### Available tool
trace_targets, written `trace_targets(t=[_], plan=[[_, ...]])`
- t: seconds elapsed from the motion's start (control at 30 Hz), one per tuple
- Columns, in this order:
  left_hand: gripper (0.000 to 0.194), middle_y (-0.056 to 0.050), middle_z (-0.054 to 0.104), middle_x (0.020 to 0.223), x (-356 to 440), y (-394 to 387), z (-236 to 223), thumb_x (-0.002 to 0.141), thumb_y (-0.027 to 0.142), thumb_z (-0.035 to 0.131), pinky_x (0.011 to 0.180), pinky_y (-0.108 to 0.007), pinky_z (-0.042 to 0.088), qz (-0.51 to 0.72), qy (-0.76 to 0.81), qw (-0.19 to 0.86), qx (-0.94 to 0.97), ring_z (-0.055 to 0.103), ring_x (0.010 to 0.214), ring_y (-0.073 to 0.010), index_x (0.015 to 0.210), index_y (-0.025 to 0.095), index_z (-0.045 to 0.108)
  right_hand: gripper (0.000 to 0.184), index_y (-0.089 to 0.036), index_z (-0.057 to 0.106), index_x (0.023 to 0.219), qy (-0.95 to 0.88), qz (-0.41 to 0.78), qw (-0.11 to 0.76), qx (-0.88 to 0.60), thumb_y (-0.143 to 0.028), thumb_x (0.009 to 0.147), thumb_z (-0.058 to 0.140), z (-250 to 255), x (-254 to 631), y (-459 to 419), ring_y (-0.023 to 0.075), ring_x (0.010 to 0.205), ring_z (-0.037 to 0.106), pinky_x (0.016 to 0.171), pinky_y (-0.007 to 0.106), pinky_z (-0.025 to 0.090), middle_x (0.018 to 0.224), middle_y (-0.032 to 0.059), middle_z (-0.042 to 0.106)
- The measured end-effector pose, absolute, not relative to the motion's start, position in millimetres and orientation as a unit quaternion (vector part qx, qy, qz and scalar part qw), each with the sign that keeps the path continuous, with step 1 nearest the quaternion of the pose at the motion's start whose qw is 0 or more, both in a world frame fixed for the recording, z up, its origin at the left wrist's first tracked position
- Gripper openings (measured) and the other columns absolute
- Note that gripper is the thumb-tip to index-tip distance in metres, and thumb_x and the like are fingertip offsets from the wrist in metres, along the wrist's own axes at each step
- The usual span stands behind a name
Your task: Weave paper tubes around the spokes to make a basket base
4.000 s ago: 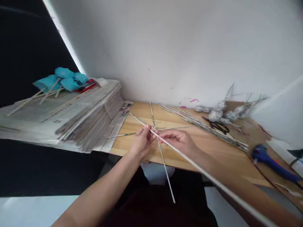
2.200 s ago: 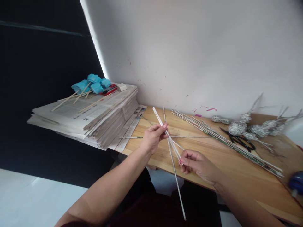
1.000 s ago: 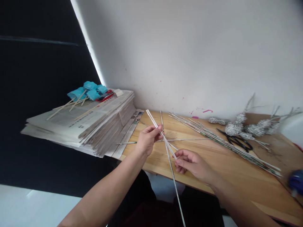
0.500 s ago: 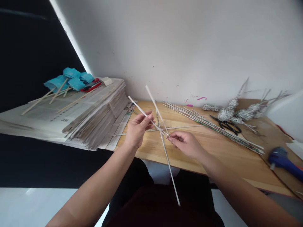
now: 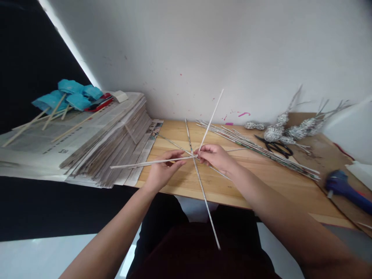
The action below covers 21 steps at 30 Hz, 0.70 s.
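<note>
Thin rolled-paper tubes cross in a star over the table, among them a speckled tube point(image 5: 202, 184) that runs down past the table's front edge. At the crossing, my right hand point(image 5: 213, 157) pinches the folded part of a white paper tube point(image 5: 211, 122), one end of which points up and away. The other end stretches left across my left hand point(image 5: 165, 166), lying between its thumb and curled fingers in a loose grip. My right fingers partly hide the crossing point.
On the left is a tall newspaper stack point(image 5: 101, 143) carrying blue wrapped pieces point(image 5: 69, 95) and wooden sticks. To the right lie a bundle of paper tubes point(image 5: 261, 155), black scissors point(image 5: 276, 149), woven paper shapes point(image 5: 274, 131) and a blue glue gun point(image 5: 345, 190).
The white tube's two ends have spread apart: one swung down to the left, the other up to the right. My left hand moved left and lower; my right hand came in to the crossing.
</note>
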<state>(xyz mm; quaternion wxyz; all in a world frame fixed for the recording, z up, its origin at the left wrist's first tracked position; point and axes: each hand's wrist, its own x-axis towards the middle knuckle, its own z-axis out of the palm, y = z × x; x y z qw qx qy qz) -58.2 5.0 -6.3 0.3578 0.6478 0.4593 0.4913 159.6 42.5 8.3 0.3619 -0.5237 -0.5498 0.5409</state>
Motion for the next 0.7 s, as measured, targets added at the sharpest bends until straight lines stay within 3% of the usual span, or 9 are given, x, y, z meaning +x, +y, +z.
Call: trace_targets(t=[0.2,0.33,0.5,0.6,0.7], plan=[[0.014,-0.005,0.077,0.094,-43,26,-12,0.086,0.032,0.074,0.079,-0.028,0.058,0.453,0.406,0.292,0.738,0.071,0.088,-0.0175,0.094,0.021,0.077,0.015,-0.017,0.067,0.074,-0.556,0.561,0.343,-0.509,-0.028,0.081,0.074,10,153,39,0.0095,0.058,0.061,0.047,0.019,0.036,0.066,0.0005,0.068],[0.017,-0.007,0.076,0.101,-41,37,-13,0.086,0.035,0.074,0.076,-0.028,0.059,0.457,0.385,0.309,0.740,0.072,0.095,-0.0194,0.095,0.021,0.077,0.014,-0.018,0.068,0.074,-0.603,0.522,0.318,-0.513,-0.022,0.088,0.066,10,158,40,0.0089,0.057,0.060,0.052,0.020,0.039,0.062,-0.0011,0.066],[0.024,-0.010,0.074,0.117,-43,40,-12,0.083,0.041,0.076,0.090,-0.036,0.060,0.428,0.342,0.366,0.752,0.068,0.114,-0.0257,0.098,0.022,0.079,0.019,-0.017,0.073,0.082,-0.679,0.486,0.246,-0.492,-0.029,0.093,0.063,11,156,35,0.0102,0.063,0.063,0.064,0.022,0.045,0.064,-0.0018,0.067],[0.025,-0.007,0.077,0.111,-45,41,-15,0.081,0.042,0.079,0.101,-0.042,0.057,0.411,0.339,0.413,0.739,0.072,0.105,-0.0249,0.096,0.023,0.078,0.031,-0.017,0.071,0.077,-0.697,0.458,0.237,-0.499,-0.040,0.094,0.061,12,158,24,0.0100,0.061,0.062,0.061,0.022,0.042,0.063,-0.0019,0.066],[0.028,-0.005,0.078,0.106,-50,42,-16,0.079,0.047,0.078,0.104,-0.045,0.054,0.414,0.393,0.401,0.716,0.071,0.103,-0.0254,0.093,0.024,0.077,0.031,-0.020,0.075,0.088,-0.738,0.338,0.258,-0.524,-0.045,0.095,0.059,19,188,1,0.0118,0.065,0.062,0.061,0.023,0.040,0.072,-0.0009,0.072]])
